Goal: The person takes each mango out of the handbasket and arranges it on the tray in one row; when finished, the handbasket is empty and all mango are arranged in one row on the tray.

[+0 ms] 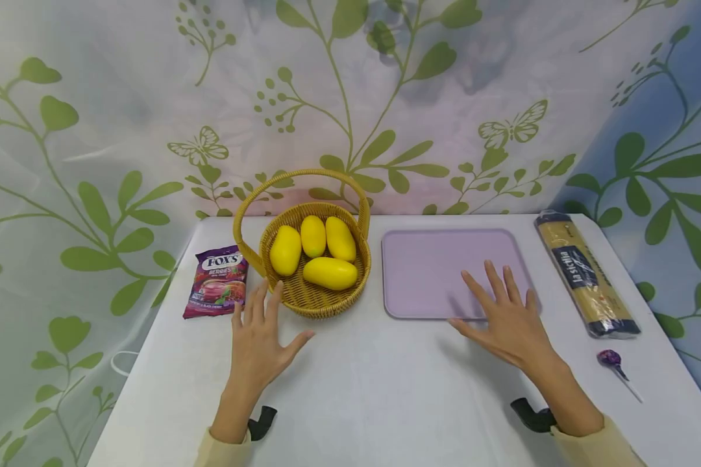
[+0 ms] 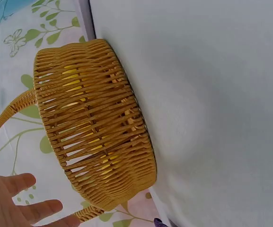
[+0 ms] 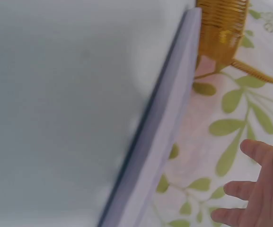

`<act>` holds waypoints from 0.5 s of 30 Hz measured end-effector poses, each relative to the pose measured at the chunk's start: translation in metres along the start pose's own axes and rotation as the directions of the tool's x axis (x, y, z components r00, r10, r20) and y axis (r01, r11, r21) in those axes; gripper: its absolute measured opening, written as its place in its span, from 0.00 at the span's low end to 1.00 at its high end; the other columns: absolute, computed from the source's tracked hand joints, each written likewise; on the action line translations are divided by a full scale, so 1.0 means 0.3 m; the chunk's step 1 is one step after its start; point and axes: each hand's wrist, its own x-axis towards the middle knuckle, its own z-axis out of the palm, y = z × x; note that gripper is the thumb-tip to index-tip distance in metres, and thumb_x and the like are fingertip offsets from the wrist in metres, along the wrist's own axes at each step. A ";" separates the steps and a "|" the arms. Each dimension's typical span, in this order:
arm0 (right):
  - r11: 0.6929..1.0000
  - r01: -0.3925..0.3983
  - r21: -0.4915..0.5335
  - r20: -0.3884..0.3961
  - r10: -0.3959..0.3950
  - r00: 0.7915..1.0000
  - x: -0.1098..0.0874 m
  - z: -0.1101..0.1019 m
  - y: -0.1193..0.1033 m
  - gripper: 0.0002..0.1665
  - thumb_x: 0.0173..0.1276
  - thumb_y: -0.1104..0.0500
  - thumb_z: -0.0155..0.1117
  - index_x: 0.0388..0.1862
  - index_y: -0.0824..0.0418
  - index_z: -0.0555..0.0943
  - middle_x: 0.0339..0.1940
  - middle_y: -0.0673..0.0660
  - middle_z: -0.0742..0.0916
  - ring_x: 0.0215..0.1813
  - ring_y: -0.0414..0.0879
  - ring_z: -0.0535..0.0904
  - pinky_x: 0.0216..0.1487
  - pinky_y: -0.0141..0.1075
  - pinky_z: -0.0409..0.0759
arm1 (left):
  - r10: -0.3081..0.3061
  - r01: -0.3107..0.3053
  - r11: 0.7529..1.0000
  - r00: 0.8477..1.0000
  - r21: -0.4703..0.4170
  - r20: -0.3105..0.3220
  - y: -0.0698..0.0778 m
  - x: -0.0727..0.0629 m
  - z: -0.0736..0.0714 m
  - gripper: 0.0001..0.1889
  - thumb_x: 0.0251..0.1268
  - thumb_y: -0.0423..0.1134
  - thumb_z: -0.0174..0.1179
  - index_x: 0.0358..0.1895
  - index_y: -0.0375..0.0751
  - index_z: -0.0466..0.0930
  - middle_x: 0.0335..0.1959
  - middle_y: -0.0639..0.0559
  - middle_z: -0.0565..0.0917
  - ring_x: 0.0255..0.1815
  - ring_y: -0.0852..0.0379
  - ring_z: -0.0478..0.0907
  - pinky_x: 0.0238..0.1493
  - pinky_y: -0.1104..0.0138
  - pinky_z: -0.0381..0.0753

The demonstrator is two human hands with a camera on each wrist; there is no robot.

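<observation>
My left hand (image 1: 259, 350) hovers with spread fingers in front of a round wicker basket (image 1: 321, 310) with a tall handle. Inside the basket lie several yellow mangoes (image 1: 330, 274). In the left wrist view, the fingers of that hand (image 2: 20, 205) appear beside the basket's woven wall (image 2: 96, 127) and hold nothing. My right hand (image 1: 511, 324), fingers also spread, is over the near right part of a flat lilac tray (image 1: 438, 272). From the right wrist, the tray's edge (image 3: 157, 123) runs past the hand (image 3: 264, 189), which holds nothing.
Left of the basket lies a purple Fox's candy bag (image 1: 217, 283). A pasta packet (image 1: 587, 275) lies along the table's right side, with a purple-wrapped lollipop (image 1: 610, 360) nearer me. A leaf-patterned curtain (image 1: 385, 97) hangs behind the white table (image 1: 374, 402).
</observation>
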 end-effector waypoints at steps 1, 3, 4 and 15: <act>1.000 0.014 0.004 -0.003 -0.014 1.000 0.010 -0.004 -0.014 0.54 0.59 0.26 0.59 0.80 0.41 0.53 0.82 0.61 0.50 0.79 0.68 0.44 0.62 0.78 0.50 | -0.012 0.012 1.000 1.000 -0.023 -0.002 0.001 0.000 -0.001 0.53 0.53 0.77 0.53 0.75 0.43 0.58 0.74 0.36 0.62 0.72 0.35 0.62 0.66 0.31 0.56; 0.999 0.047 0.015 -0.012 -0.046 0.999 0.031 -0.010 -0.044 0.54 0.59 0.27 0.60 0.80 0.42 0.53 0.82 0.62 0.52 0.79 0.69 0.47 0.62 0.76 0.54 | -0.040 0.040 0.997 0.999 -0.073 -0.003 0.002 -0.002 -0.002 0.52 0.51 0.70 0.62 0.75 0.44 0.58 0.74 0.35 0.62 0.70 0.35 0.64 0.65 0.33 0.60; 0.998 0.061 0.022 -0.016 -0.061 0.998 0.042 -0.013 -0.061 0.54 0.59 0.27 0.60 0.80 0.42 0.53 0.81 0.62 0.52 0.78 0.68 0.49 0.62 0.75 0.57 | -0.055 0.054 0.994 0.999 -0.098 -0.001 0.001 -0.003 -0.001 0.52 0.50 0.67 0.65 0.76 0.44 0.57 0.74 0.35 0.62 0.70 0.35 0.64 0.64 0.34 0.62; 0.950 0.286 0.122 -0.053 -0.281 0.958 0.163 -0.050 -0.259 0.53 0.60 0.28 0.62 0.80 0.39 0.52 0.80 0.59 0.58 0.74 0.65 0.62 0.63 0.66 0.68 | -0.193 0.170 0.909 0.981 -0.380 -0.022 -0.043 0.002 0.069 0.52 0.50 0.53 0.74 0.75 0.39 0.56 0.73 0.37 0.64 0.67 0.36 0.68 0.61 0.39 0.71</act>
